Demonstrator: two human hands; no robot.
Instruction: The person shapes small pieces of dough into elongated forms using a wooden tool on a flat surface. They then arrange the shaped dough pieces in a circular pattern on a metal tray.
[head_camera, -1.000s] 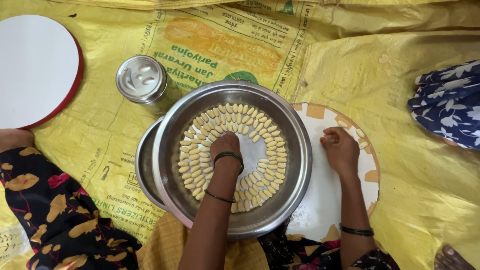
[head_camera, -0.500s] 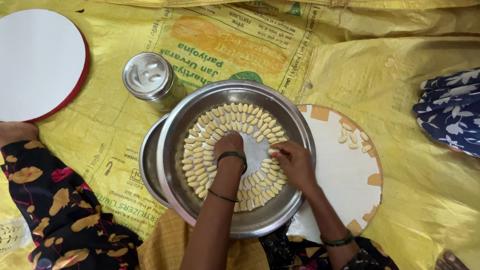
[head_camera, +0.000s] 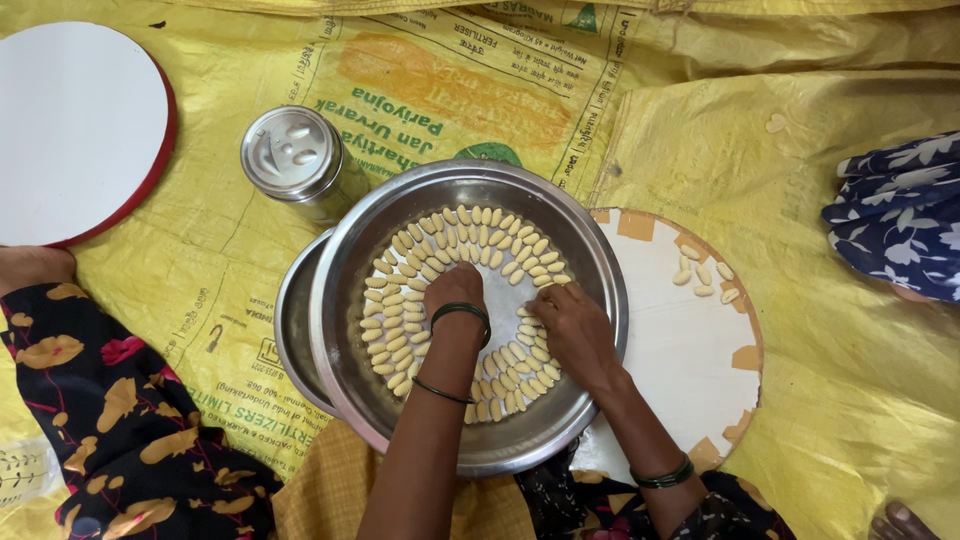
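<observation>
A wide steel bowl (head_camera: 590, 260) sits before me on a yellow sheet. Several small pale dough pieces (head_camera: 460, 232) lie in rings on its floor. My left hand (head_camera: 452, 292) rests at the bowl's centre, fingers curled down among the pieces; whether it pinches one is hidden. My right hand (head_camera: 568, 328) is inside the bowl on its right side, fingertips down on the inner ring of pieces. Both wrists wear dark bangles. Several more dough pieces (head_camera: 703, 274) lie on a round white board (head_camera: 680, 350) to the right of the bowl.
A second steel plate (head_camera: 291, 325) pokes out under the bowl's left side. A lidded steel canister (head_camera: 293, 154) stands upper left, a red-rimmed white board (head_camera: 75, 125) far left. Another person's blue floral cloth (head_camera: 895, 215) is at right, black floral cloth (head_camera: 90, 400) lower left.
My right hand left the white board at right and came into the bowl, now touching the pieces on the right side. My left hand stayed at the bowl's centre.
</observation>
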